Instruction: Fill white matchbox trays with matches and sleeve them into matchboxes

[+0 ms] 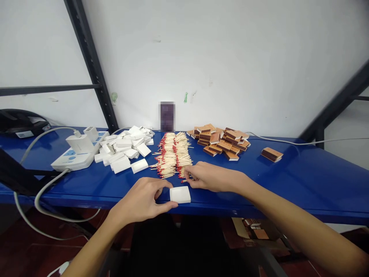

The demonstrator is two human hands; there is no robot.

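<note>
My left hand grips a small white matchbox tray at the front edge of the blue table, thumb and fingers on its left end. The tray lies open side up and looks empty inside. Just beyond it, my right hand is closed in a pinch at the near end of a pile of red-tipped matches. A match sticks out at the fingertips. Left of the matches is a heap of white trays. To their right is a heap of brown matchboxes.
A single matchbox lies farther right on the blue table. At left stands a white power strip with plugs and cables. A blurred dark rectangle stands at the wall. Below the table, a cardboard box holds more matchboxes.
</note>
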